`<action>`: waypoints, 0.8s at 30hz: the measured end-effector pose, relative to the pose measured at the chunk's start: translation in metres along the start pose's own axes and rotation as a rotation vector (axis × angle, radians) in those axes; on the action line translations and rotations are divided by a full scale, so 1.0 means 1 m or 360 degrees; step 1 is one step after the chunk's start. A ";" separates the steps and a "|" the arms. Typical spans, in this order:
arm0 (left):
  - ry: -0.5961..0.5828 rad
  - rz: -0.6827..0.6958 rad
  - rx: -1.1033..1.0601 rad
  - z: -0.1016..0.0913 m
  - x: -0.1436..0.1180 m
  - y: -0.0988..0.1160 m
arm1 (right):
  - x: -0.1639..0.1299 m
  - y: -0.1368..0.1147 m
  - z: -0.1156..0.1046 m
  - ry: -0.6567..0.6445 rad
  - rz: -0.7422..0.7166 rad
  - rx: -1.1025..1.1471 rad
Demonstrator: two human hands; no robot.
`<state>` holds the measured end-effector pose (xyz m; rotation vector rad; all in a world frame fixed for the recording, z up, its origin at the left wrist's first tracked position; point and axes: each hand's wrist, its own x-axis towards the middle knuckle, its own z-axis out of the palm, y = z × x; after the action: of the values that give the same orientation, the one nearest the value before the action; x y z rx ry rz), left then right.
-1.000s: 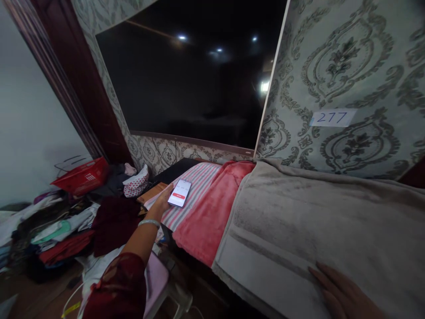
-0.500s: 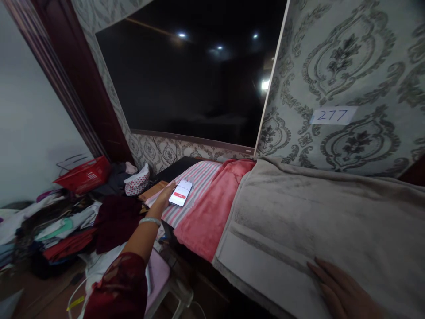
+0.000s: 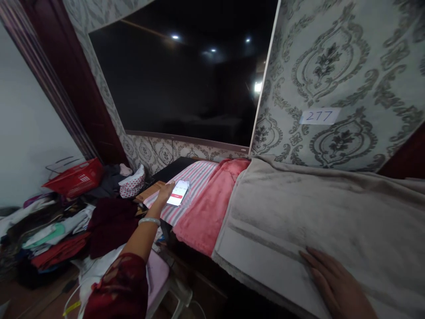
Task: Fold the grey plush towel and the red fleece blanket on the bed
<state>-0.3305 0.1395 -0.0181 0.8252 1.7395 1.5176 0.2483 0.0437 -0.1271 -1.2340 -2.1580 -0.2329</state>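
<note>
A smartphone (image 3: 177, 193) with a lit white screen and a red button is in my left hand (image 3: 165, 193), which is closed around its left edge. The phone is over a striped pink, grey and white cloth (image 3: 199, 170). My right hand (image 3: 335, 281) lies with its fingers stretched out on a grey plush blanket (image 3: 275, 199), near its front edge. Between the striped cloth and the grey blanket lies a pink plush blanket (image 3: 212, 208).
A large dark television (image 3: 186, 79) hangs on the patterned wall, beside a paper marked 277 (image 3: 319, 116). At left are a red basket (image 3: 75, 176) and heaped clothes (image 3: 59, 239). A pink stool (image 3: 157, 270) stands below my left arm.
The view has turned slightly to the right, so most things sit further left in the picture. My left hand still holds the phone, and my right hand stays on the grey blanket.
</note>
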 end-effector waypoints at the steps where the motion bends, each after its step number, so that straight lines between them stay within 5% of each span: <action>1: 0.0036 0.0023 0.0127 0.000 -0.002 0.001 | 0.001 -0.001 -0.001 -0.0004 0.0007 0.0010; 6: 0.0166 0.0220 0.0640 0.006 -0.016 0.011 | 0.009 -0.011 -0.008 -0.0031 0.0096 0.0031; 10: 0.0165 0.0566 0.0849 0.033 -0.039 0.019 | 0.014 -0.020 -0.012 -0.0069 0.0178 0.0056; 18: -0.0585 0.1391 0.1236 0.141 -0.143 -0.003 | 0.020 -0.027 -0.017 -0.0118 0.0224 0.0023; 24: -0.0931 0.1178 0.1789 0.175 -0.195 -0.030 | 0.018 -0.029 -0.014 -0.0180 0.0214 -0.0024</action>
<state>-0.0762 0.0752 -0.0481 2.3758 1.7978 0.3605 0.2240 0.0348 -0.1012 -1.4253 -2.1604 -0.1258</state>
